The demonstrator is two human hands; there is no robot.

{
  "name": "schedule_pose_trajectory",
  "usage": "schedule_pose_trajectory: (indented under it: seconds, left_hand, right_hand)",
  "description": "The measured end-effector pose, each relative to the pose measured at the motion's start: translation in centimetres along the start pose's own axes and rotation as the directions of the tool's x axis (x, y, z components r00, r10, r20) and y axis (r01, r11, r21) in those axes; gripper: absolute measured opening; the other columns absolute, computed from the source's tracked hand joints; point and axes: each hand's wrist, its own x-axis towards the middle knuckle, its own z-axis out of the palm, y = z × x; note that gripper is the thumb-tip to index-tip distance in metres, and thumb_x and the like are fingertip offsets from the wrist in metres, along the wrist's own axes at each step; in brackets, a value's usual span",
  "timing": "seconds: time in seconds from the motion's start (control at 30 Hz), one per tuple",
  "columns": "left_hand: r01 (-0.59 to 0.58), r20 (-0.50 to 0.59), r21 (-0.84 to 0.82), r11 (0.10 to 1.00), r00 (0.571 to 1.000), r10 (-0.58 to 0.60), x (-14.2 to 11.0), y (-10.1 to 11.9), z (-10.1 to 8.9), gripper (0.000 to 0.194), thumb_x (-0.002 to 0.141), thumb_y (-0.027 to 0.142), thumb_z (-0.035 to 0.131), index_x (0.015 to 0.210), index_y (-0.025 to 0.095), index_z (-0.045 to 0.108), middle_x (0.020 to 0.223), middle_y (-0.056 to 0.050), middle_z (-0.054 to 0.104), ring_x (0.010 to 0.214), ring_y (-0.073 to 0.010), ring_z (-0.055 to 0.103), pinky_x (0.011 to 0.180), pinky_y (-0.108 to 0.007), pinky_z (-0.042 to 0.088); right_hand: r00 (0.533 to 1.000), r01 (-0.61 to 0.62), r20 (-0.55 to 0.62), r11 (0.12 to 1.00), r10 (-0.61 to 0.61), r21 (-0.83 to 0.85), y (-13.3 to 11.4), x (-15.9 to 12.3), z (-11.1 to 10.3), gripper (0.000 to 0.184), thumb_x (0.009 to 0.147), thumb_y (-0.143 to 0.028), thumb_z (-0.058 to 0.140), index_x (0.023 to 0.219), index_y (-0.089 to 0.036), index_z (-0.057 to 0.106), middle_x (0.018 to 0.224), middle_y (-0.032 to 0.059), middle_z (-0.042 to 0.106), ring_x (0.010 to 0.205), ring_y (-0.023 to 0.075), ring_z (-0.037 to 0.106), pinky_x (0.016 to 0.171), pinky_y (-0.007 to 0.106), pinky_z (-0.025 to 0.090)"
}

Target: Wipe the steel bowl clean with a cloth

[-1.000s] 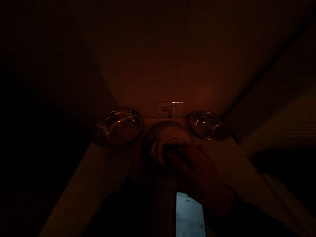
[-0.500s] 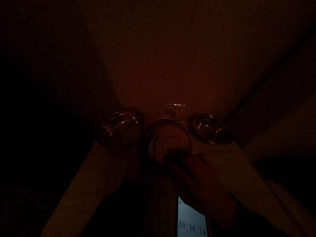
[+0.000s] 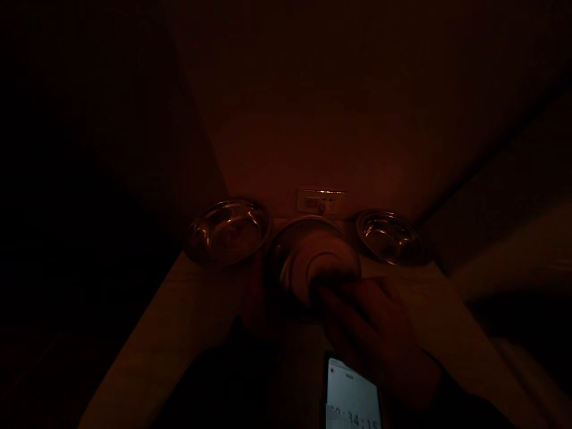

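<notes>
The picture is very dark. A round metal bowl (image 3: 297, 247) with ring marks on the face toward me is tilted up in the middle. My left hand (image 3: 257, 301) grips its left edge, with most fingers lost in shadow. Against the lower right of that face, my right hand (image 3: 378, 330) presses with its fingers bunched together. A dark patch lies at its fingertips; whether it is a held thing or shadow is unclear. Below the right hand, a phone (image 3: 351, 396) with a lit screen shows a running timer.
A shiny metal bowl (image 3: 230, 257) with something indistinct inside rests at the back left of the light table (image 3: 147, 333). Another metal bowl (image 3: 391, 229) lies at the back right. Behind them, a socket panel (image 3: 319, 201) sits on the wall (image 3: 313, 119).
The whole view has shifted slightly, so things appear a little further right. Both hands stay at the middle bowl, and the phone's timer has advanced.
</notes>
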Motion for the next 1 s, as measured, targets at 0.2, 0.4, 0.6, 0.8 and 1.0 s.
schedule_pose_trajectory:
  seconds: [0.2,0.4,0.6,0.8,1.0]
  left_hand:
    - [0.043,0.018,-0.031,0.999,0.999,-0.043,0.2,0.7,0.0,0.044,0.088,0.050,0.044,0.118,0.023,0.061,0.115,-0.003,0.067,0.125,-0.0228,0.050,0.106,-0.037,0.040]
    - [0.070,-0.049,-0.006,0.997,0.996,-0.071,0.0,0.9,0.5,0.052,0.087,0.053,0.043,0.122,0.019,0.060,0.116,-0.006,0.067,0.125,-0.0267,0.049,0.108,-0.041,0.038]
    - [0.085,-0.030,-0.027,0.996,0.996,-0.086,-0.1,1.0,0.9,0.051,0.087,0.055,0.043,0.122,0.021,0.060,0.118,-0.004,0.066,0.125,-0.0253,0.049,0.107,-0.040,0.038]
    - [0.173,-0.045,-0.084,0.981,0.983,-0.177,0.0,0.6,0.1,0.058,0.080,0.062,0.048,0.118,0.020,0.063,0.117,-0.007,0.067,0.120,-0.0285,0.053,0.104,-0.041,0.042]
    - [0.162,-0.037,-0.082,0.983,0.986,-0.165,0.2,0.3,-0.3,0.054,0.083,0.057,0.048,0.121,0.021,0.061,0.119,-0.005,0.065,0.123,-0.0273,0.051,0.105,-0.041,0.041]
  right_hand:
    - [1.000,0.008,0.010,1.000,-0.008,-0.004,0.6,0.0,-0.3,0.020,0.088,-0.019,0.052,0.104,-0.012,0.062,0.077,0.0065,0.065,0.067,0.0180,0.052,0.060,0.034,0.034]
    - [1.000,-0.014,-0.004,1.000,0.014,0.010,0.5,-0.1,-0.2,0.020,0.086,-0.017,0.054,0.104,-0.010,0.062,0.076,0.0071,0.064,0.067,0.0175,0.053,0.060,0.034,0.034]
    - [1.000,-0.013,-0.019,1.000,0.012,-0.017,0.8,0.0,-0.4,0.017,0.086,-0.016,0.055,0.099,-0.011,0.064,0.075,0.0070,0.064,0.067,0.0177,0.053,0.060,0.034,0.035]
    - [1.000,0.016,-0.002,0.999,-0.015,0.044,0.4,-0.2,-0.3,0.021,0.084,-0.017,0.057,0.103,-0.010,0.061,0.075,0.0067,0.064,0.065,0.0182,0.052,0.060,0.035,0.034]
    - [0.999,-0.043,-0.031,0.998,0.042,-0.042,0.9,0.0,-0.8,0.018,0.084,-0.015,0.056,0.100,-0.009,0.062,0.074,0.0079,0.064,0.064,0.0179,0.052,0.061,0.035,0.035]
